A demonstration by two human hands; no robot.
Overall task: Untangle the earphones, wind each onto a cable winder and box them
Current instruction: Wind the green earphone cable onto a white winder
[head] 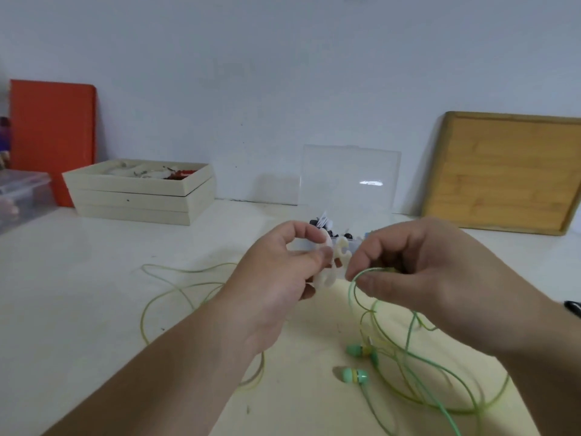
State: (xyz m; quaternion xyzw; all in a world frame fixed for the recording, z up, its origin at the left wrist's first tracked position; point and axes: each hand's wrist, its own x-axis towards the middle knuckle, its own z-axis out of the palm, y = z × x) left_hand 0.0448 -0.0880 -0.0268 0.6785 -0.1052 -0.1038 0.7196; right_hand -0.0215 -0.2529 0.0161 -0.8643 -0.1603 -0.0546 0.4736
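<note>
My left hand (pixel 283 272) pinches a white cable winder (pixel 333 262) above the middle of the table. Right beside it, my right hand (pixel 418 265) pinches a loop of the green earphone cable (pixel 405 354). The cable hangs from my fingers and sprawls in loose loops over the table to both sides. Its two green earbuds (pixel 356 374) lie on the table below my right hand. Behind my hands stands a clear plastic box (pixel 349 180) with its lid upright; dark and white items show inside it.
A stack of cream trays (pixel 141 196) holding small parts sits at the back left, with an orange board (pixel 52 130) and a clear bin (pixel 22 193) beside it. A wooden tray (pixel 506 171) leans on the wall at the right. A dark object (pixel 573 306) lies at the right edge.
</note>
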